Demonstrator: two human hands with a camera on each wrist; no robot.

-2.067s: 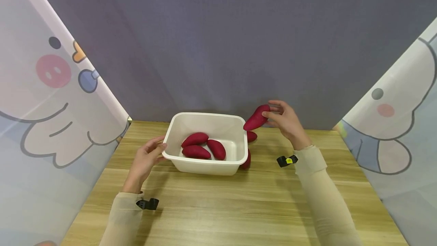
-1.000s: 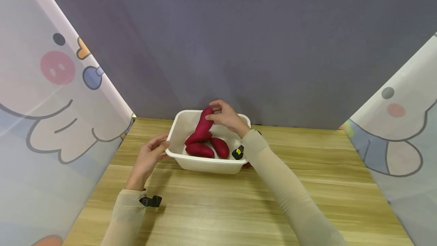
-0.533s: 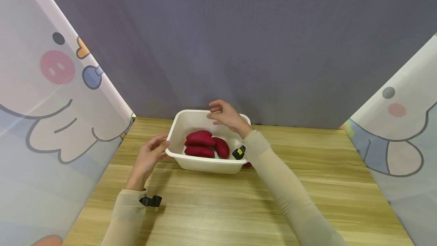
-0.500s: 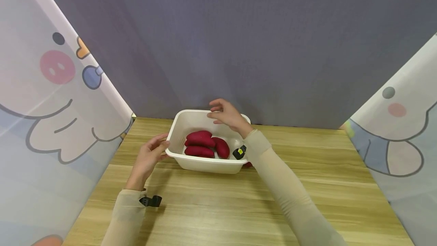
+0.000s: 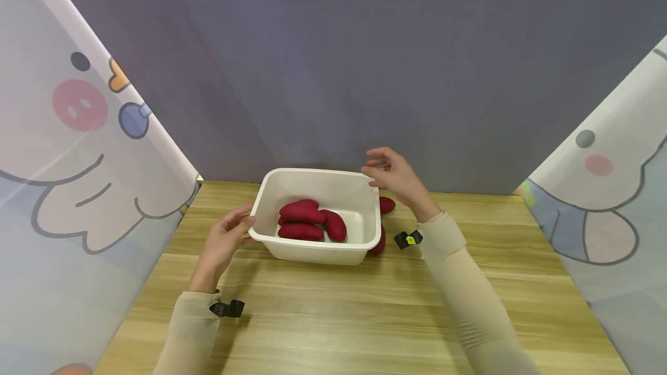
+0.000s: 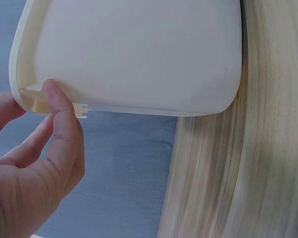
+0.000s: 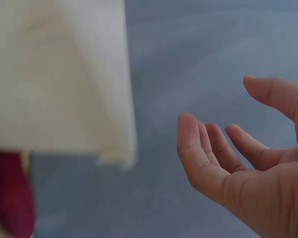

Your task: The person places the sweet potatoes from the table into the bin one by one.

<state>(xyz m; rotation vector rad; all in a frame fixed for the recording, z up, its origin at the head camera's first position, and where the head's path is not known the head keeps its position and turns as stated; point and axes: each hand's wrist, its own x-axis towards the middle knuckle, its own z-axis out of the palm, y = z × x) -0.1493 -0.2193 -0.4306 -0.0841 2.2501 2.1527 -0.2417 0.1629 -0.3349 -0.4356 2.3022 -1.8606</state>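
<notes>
A white plastic basin (image 5: 315, 254) stands on the table with several dark red sweet potatoes (image 5: 300, 231) lying in its left and middle part. My left hand (image 5: 221, 245) grips its left rim, thumb and fingers on either side of the edge in the left wrist view, where the basin wall (image 6: 139, 54) fills the top. Over the back right corner my right hand (image 5: 401, 183) hovers with loosely bent fingers and holds nothing. Outside the right wall lie two more sweet potatoes, one behind (image 5: 387, 205) and one in front (image 5: 379, 242), both partly hidden by the basin.
The wooden table (image 5: 333, 311) reaches back to a grey fabric wall (image 5: 333, 74) close behind the basin. Panels with cartoon animals (image 5: 78, 161) flank both sides. Each wrist wears a small black camera (image 5: 227, 309).
My right hand carried a sweet potato over the right rim, let it go on top of the others in the basin, then drew back right without it. My left hand kept its grip.
</notes>
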